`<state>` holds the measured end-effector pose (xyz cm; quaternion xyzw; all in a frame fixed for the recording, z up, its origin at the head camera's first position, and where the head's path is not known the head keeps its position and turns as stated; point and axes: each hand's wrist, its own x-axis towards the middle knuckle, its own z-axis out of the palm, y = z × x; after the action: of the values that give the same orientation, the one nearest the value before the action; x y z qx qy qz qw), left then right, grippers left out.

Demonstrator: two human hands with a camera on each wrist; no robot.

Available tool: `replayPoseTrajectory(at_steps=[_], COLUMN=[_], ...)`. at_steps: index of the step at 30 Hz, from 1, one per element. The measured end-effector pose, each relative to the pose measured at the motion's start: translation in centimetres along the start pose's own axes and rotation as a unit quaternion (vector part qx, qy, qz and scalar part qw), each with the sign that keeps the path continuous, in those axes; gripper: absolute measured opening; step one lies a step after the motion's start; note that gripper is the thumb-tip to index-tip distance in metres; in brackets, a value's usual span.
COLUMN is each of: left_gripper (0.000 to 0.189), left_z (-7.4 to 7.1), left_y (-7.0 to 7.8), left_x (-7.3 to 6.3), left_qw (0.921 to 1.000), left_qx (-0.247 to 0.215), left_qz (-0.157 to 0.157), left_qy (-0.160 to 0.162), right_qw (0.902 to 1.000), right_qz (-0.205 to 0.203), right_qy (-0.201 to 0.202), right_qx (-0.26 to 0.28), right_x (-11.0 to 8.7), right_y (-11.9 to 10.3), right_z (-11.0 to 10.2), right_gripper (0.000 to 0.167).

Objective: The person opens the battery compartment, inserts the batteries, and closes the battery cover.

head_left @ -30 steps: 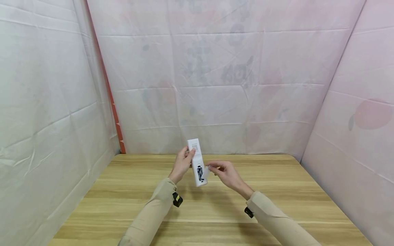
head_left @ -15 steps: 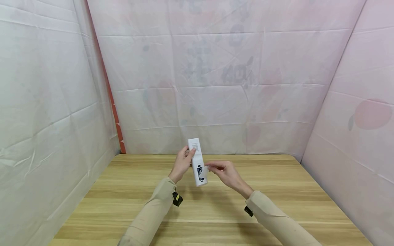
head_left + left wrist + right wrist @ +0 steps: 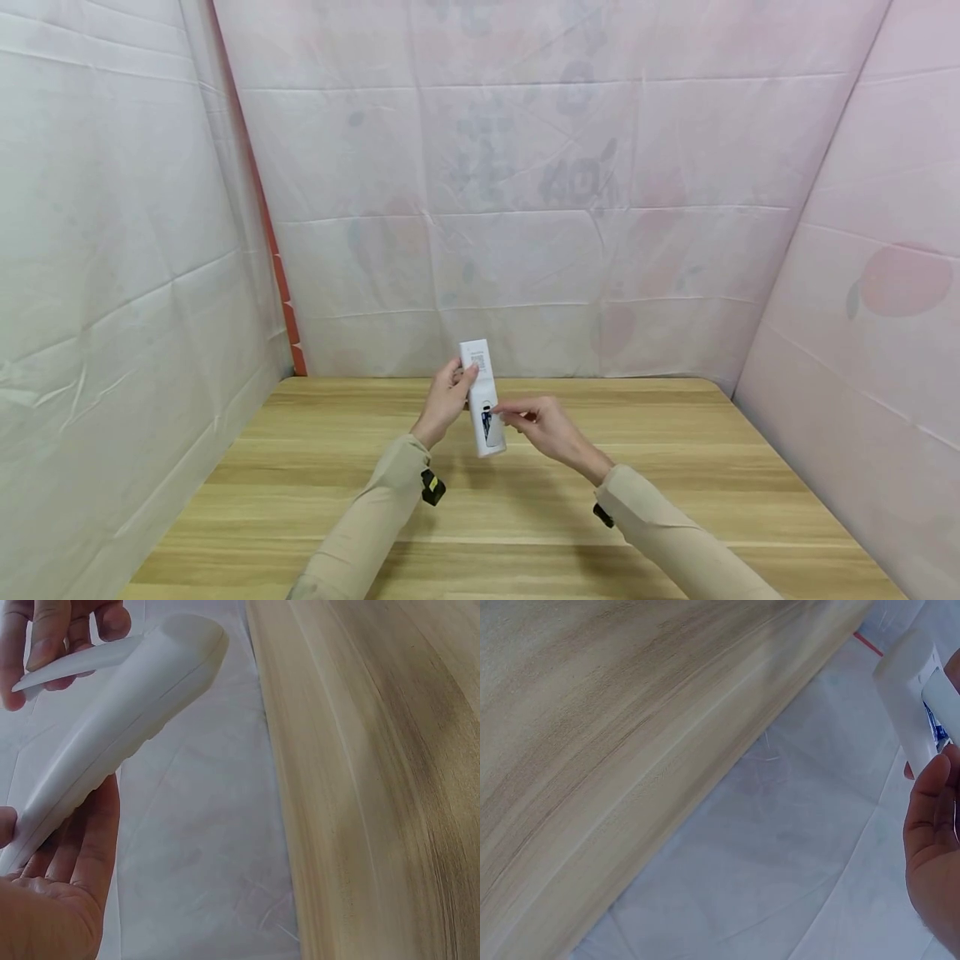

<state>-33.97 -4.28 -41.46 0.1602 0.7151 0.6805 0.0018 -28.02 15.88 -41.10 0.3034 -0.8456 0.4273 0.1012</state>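
Note:
A white remote control (image 3: 482, 387) is held up over the table, back side facing the head camera, a printed code at its far end. My left hand (image 3: 444, 402) grips it around the upper part, thumb on the back. Between thumb and fingers, my right hand (image 3: 546, 427) pinches the thin white battery cover (image 3: 82, 660). One end of the cover meets the remote's near end; the other stands tilted away from the back. Dark-blue batteries (image 3: 487, 423) show in the compartment, partly hidden by the cover. The right wrist view catches the remote's end (image 3: 907, 682) at its right edge.
A wood-grain table (image 3: 315, 500) lies beneath both hands. White fabric walls (image 3: 525, 250) with faint prints enclose it at the back and both sides. Each sleeve carries a small black device (image 3: 432, 487) at the wrist.
The right hand has moved slightly left, bringing the battery cover over more of the compartment, so less of the batteries shows. The left hand and remote have stayed nearly in place.

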Motion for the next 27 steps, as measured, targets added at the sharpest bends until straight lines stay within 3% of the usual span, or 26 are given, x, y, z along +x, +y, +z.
replayPoseTrajectory(at_steps=[11, 27], left_gripper=[0.039, 0.042], left_z=[0.41, 0.61], left_y=[0.79, 0.78], left_x=[-0.41, -0.17], left_qw=[0.9999, 0.9995], left_qx=[0.008, 0.02], left_qz=[0.006, -0.002], left_qy=[-0.013, -0.024], right_qw=[0.9992, 0.9968], right_qz=[-0.029, -0.028], right_qy=[-0.006, 0.012], right_qx=[-0.027, -0.074], right_x=[0.33, 0.93], right_y=[-0.31, 0.0], right_z=[0.3, 0.85], right_gripper=[0.02, 0.019])
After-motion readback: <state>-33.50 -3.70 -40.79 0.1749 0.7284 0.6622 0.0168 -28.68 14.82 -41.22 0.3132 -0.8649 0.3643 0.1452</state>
